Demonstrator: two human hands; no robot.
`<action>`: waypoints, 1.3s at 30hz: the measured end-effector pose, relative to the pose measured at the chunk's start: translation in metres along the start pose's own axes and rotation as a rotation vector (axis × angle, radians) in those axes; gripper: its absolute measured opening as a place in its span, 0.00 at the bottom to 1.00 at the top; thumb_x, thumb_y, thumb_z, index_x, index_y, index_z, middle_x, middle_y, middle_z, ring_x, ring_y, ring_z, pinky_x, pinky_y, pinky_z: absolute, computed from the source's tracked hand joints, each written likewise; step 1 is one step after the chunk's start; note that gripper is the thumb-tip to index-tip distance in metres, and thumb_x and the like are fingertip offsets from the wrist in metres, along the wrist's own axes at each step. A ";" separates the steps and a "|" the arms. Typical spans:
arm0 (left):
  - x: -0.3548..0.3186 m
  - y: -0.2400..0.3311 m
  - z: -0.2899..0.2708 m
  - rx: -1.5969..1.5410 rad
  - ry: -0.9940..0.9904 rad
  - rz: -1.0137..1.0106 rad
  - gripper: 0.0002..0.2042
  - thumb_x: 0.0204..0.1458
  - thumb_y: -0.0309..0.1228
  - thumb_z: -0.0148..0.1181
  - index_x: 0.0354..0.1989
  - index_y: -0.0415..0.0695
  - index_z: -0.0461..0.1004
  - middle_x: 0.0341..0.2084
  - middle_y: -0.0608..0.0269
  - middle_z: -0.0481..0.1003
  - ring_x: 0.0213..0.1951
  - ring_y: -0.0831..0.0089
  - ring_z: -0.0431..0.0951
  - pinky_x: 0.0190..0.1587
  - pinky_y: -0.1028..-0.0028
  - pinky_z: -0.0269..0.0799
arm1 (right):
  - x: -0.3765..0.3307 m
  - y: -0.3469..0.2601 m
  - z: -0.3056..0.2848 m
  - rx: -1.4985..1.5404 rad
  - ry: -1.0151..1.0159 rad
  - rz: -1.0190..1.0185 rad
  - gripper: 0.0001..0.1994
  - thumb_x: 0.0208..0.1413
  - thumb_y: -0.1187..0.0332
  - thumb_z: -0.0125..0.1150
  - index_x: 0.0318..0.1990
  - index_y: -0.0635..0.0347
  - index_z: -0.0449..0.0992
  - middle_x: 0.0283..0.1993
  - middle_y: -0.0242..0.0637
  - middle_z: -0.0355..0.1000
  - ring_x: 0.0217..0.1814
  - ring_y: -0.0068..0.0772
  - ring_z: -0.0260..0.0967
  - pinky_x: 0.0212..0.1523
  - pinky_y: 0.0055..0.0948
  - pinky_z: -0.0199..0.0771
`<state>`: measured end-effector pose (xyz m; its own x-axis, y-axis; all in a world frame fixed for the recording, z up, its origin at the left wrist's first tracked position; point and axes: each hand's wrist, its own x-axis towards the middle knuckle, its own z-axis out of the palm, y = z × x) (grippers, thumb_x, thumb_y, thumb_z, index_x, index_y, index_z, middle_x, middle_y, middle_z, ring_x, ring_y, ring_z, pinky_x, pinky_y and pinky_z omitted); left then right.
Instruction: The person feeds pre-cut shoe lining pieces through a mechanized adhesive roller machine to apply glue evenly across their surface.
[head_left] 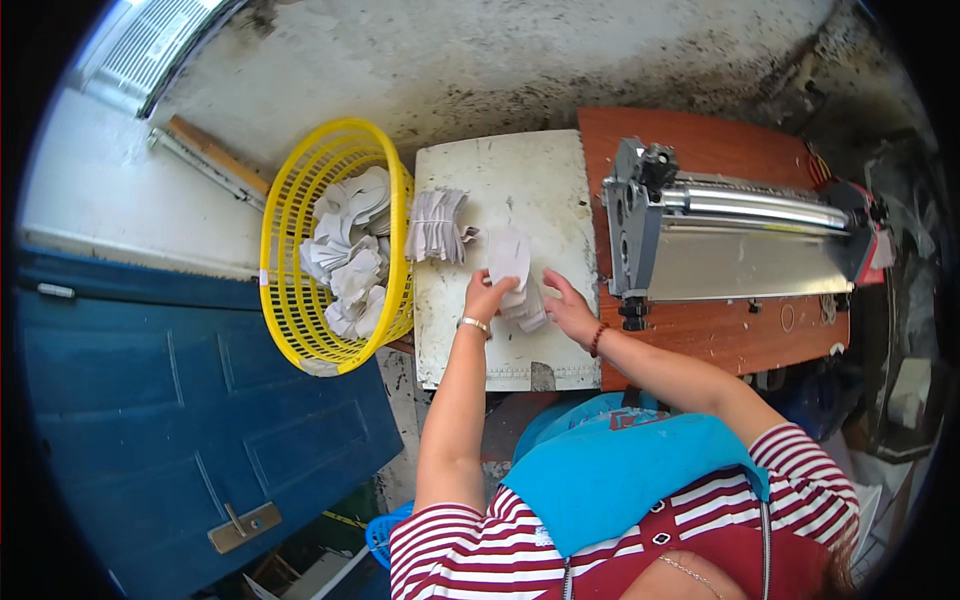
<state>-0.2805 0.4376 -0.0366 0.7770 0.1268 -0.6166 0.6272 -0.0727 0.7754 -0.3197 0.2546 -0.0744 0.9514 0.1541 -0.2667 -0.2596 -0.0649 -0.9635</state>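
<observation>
My left hand [486,297] is closed on a flat, pale, rounded cut piece [509,255], with thumb and fingers at its near end. Just under and to the right of it, a small loose pile of similar cut pieces [530,312] rests on the white worktop [550,180]. My right hand [572,310] is beside that pile with its fingers apart, and nothing shows in it. Farther off to the left lies a thick bundle of pale pieces [437,226] with a band around its middle.
A yellow plastic basket [272,240] full of loose pale pieces stands against the worktop's left side. To the right, a metal roller machine [755,235] sits on a reddish-brown board [700,345]. A blue door [180,400] is at the left, a stained wall [480,70] behind.
</observation>
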 end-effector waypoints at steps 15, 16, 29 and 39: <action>-0.074 -0.037 0.001 -0.684 -0.379 -0.218 0.21 0.53 0.41 0.56 0.51 0.42 0.68 0.42 0.59 0.75 0.43 0.65 0.76 0.48 0.66 0.72 | -0.044 -0.058 -0.012 -0.628 -0.103 -0.717 0.05 0.45 0.68 0.64 0.25 0.59 0.76 0.30 0.38 0.72 0.33 0.43 0.71 0.33 0.37 0.72; -0.079 -0.038 0.002 -0.791 -0.408 -0.243 0.21 0.53 0.42 0.55 0.52 0.42 0.68 0.43 0.58 0.75 0.43 0.65 0.76 0.49 0.65 0.72 | -0.047 -0.063 -0.012 -0.681 -0.129 -0.749 0.05 0.44 0.69 0.64 0.25 0.59 0.75 0.29 0.38 0.72 0.33 0.43 0.71 0.32 0.37 0.72; -0.124 -0.052 0.026 -1.005 -0.442 -0.094 0.25 0.51 0.43 0.53 0.55 0.41 0.66 0.49 0.53 0.73 0.49 0.58 0.74 0.54 0.58 0.68 | -0.115 -0.083 -0.039 0.120 -0.550 -0.013 0.06 0.52 0.71 0.54 0.26 0.61 0.70 0.22 0.23 0.64 0.27 0.13 0.59 0.28 0.20 0.62; -0.126 -0.040 0.010 -1.158 -0.228 0.071 0.26 0.45 0.41 0.58 0.55 0.45 0.67 0.50 0.61 0.72 0.51 0.57 0.72 0.55 0.57 0.66 | -0.179 -0.073 -0.127 -0.271 -0.356 -0.062 0.08 0.51 0.67 0.58 0.25 0.61 0.73 0.19 0.30 0.67 0.22 0.19 0.62 0.25 0.24 0.64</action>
<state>-0.4029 0.4145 0.0083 0.8734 -0.0292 -0.4861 0.2508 0.8826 0.3975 -0.4500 0.1062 0.0468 0.8354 0.4919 -0.2452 -0.1059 -0.2938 -0.9500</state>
